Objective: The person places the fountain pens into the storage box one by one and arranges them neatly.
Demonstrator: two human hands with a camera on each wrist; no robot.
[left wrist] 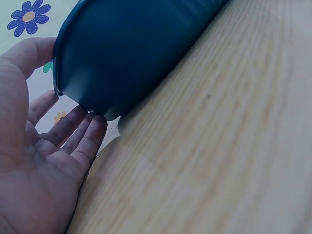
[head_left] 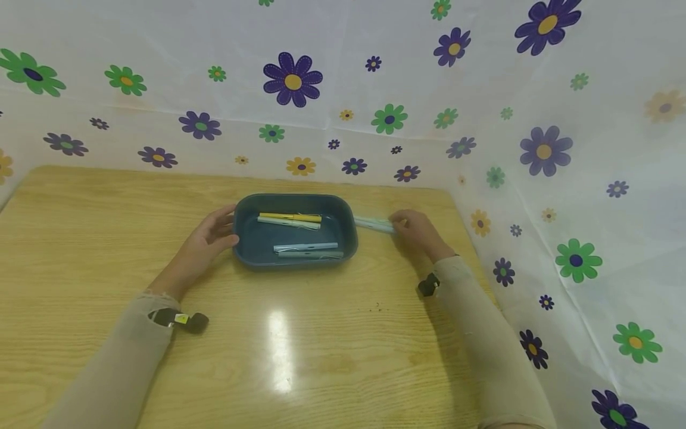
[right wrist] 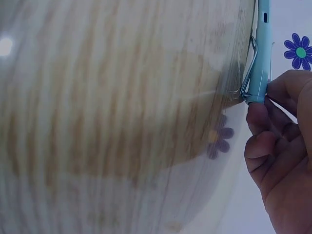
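Note:
A dark blue-green box (head_left: 296,263) stands on the table with several pens lying in it. Toward its far side a yellow pen (head_left: 284,217) lies against a pale pen (head_left: 288,223). Nearer me lie a light blue pen (head_left: 305,246) and a grey-green pen (head_left: 309,255). My left hand (head_left: 211,235) touches the box's left end with relaxed, spread fingers, the fingertips against its wall (left wrist: 97,83). Right of the box, my right hand (head_left: 418,229) pinches the ends of a light blue pen (right wrist: 262,58) and a pale green pen (head_left: 375,220) between thumb and fingers.
The wooden table (head_left: 225,369) has a back edge and a right edge that meet a flower-print white cloth (head_left: 343,59). A dark wrist camera (head_left: 195,322) is worn at the left sleeve, another camera (head_left: 428,285) at the right.

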